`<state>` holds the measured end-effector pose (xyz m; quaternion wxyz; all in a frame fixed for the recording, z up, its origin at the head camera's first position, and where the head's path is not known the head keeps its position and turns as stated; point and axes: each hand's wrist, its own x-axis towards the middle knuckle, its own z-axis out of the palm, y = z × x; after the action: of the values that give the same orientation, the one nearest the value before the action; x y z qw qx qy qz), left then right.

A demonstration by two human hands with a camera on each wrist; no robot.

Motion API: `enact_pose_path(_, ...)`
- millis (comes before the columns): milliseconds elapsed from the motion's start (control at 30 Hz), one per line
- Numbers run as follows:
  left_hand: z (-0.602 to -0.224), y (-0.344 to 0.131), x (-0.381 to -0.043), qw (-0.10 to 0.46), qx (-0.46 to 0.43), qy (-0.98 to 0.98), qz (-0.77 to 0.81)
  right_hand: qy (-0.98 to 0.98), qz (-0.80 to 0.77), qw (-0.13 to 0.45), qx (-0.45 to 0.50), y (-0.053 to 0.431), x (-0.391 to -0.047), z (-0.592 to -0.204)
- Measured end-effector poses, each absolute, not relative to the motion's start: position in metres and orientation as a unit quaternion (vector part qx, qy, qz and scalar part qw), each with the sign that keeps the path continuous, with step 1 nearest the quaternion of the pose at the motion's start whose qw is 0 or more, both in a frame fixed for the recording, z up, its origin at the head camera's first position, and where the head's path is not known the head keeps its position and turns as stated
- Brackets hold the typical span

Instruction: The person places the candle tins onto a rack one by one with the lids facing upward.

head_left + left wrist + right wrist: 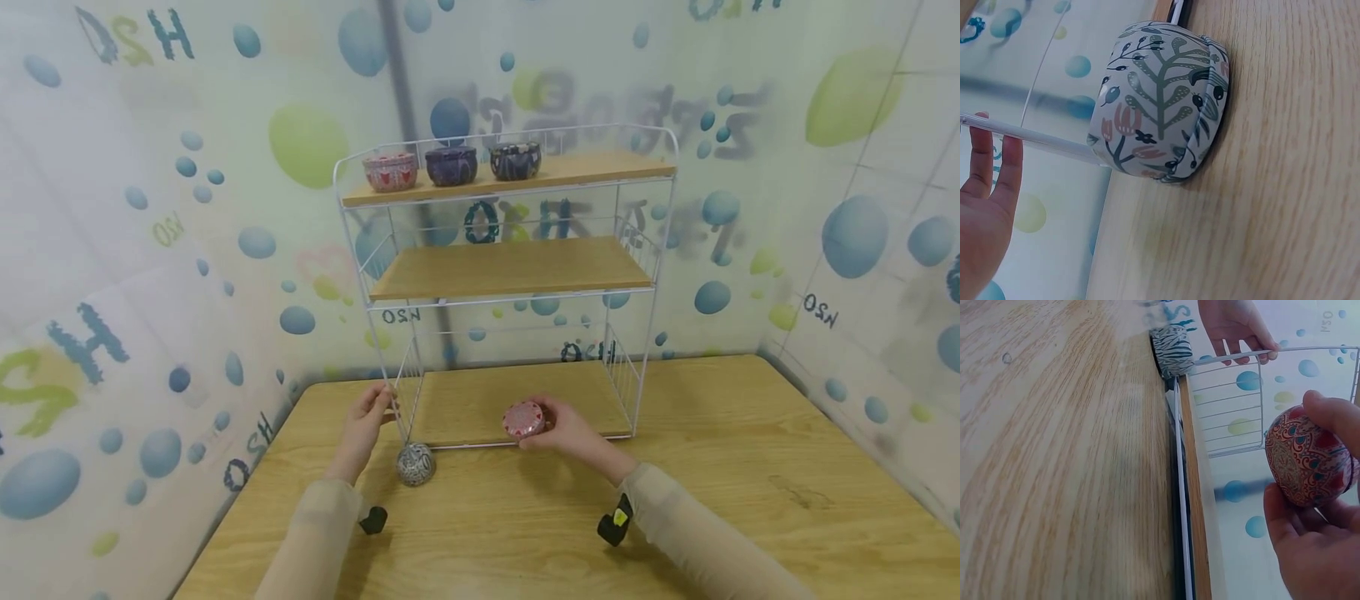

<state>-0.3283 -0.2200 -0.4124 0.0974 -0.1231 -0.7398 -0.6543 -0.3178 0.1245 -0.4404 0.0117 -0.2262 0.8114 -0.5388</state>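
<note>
My right hand (566,429) pinches a small round red-and-white patterned tin (523,419) between thumb and fingers, over the front edge of the bottom shelf (465,400). The right wrist view shows the tin (1307,456) tilted, its ornate pattern facing the camera. At the left front post of the white wire rack (401,417), my left hand (367,425) holds the post with its fingertips (1013,147). Close by that hand, a black-and-white patterned tin (416,464) stands on the table at the rack's front left corner; leaves and flowers cover its side (1160,100).
Three patterned tins, one red and white (392,172), one dark blue (452,167) and one dark floral (515,161), stand on the left of the top shelf (592,169). Below is the middle wooden shelf (510,268). A patterned curtain (300,217) surrounds the wooden table (750,467).
</note>
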Motion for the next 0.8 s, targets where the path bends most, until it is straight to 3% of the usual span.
enact_pose_path(800,-0.4145,-0.2201,-0.3300,0.106,-0.121,-0.733,-0.661,0.807,-0.541,0.021,-0.233,0.1216,-0.3140,-0.4377)
